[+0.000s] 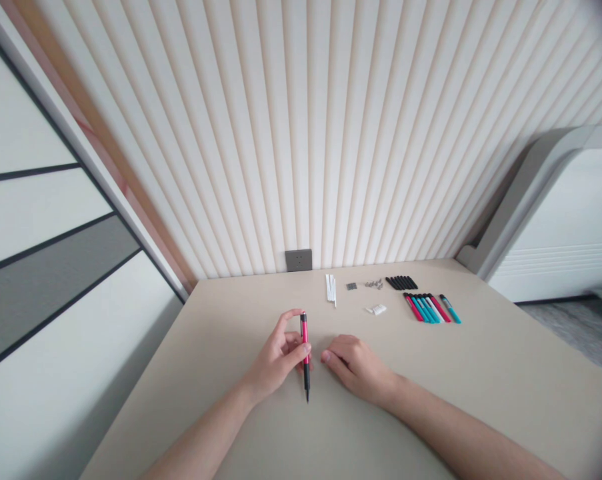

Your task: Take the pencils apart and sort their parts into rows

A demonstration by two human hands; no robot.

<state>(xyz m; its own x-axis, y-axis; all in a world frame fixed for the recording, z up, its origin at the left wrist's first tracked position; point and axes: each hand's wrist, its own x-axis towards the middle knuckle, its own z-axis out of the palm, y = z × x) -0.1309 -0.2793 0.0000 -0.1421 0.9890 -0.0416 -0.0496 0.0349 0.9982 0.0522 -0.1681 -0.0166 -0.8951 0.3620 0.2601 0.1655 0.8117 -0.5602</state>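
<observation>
My left hand holds a pink-and-black pen between thumb and fingers, its thin black tip pointing down toward the tabletop. My right hand rests on the beige table with curled fingers, just right of the pen and holding nothing. Farther off, a bundle of white refills lies beside a few small dark parts and small metal parts. Several black pen pieces lie in a row, above a row of pink, teal and white pen barrels. A small white piece lies nearby.
The table's far edge meets a ribbed cream wall carrying a grey wall socket. A white panelled door or cabinet stands beyond the left edge. A white appliance stands beyond the right corner.
</observation>
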